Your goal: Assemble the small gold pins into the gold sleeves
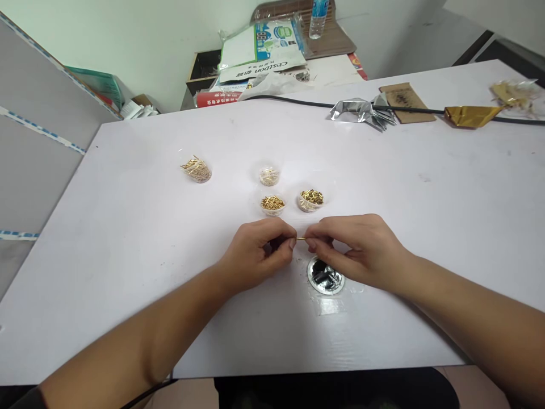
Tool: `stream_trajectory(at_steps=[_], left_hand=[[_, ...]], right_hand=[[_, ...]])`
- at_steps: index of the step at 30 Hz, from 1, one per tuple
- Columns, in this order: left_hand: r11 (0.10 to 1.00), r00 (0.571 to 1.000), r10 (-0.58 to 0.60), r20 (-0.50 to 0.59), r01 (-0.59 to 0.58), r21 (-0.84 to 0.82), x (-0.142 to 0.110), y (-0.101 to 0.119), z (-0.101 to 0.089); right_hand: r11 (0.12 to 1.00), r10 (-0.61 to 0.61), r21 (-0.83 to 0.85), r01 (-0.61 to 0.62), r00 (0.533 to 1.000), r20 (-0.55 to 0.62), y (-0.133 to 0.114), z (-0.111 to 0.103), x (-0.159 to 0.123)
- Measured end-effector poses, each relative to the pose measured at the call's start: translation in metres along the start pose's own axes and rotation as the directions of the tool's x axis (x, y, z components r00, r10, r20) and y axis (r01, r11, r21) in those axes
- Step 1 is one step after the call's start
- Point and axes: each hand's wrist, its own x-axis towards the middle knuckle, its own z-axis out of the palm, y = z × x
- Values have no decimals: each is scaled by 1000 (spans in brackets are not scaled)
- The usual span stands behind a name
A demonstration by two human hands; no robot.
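My left hand [259, 250] and my right hand [357, 247] meet over the white table [128, 227], fingertips pinched on the two ends of a thin gold pin [301, 238] held level between them. Just beyond the hands stand three small clear cups of gold pins: one [272, 203] in front of my left hand, one [310, 200] to its right, one [269, 175] behind. A fourth cup [196, 168] with longer pins sits farther left. Under my right hand is a round metal-rimmed hole [324, 276] in the table.
A black cable [298, 103] runs along the table's far edge past crumpled silver foil [361, 111], a brown card [406, 102], a gold foil bag [470, 115] and a clear bag [515, 94]. Papers [264, 51] and a water bottle [318, 17] lie on a stand behind.
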Motion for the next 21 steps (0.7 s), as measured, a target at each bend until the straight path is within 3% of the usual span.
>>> stream_trajectory(at_steps=[21], left_hand=[[986, 994, 104, 32, -107, 131, 1, -3, 3]], right_hand=[[999, -48, -18, 49, 996, 72, 3, -4, 3]])
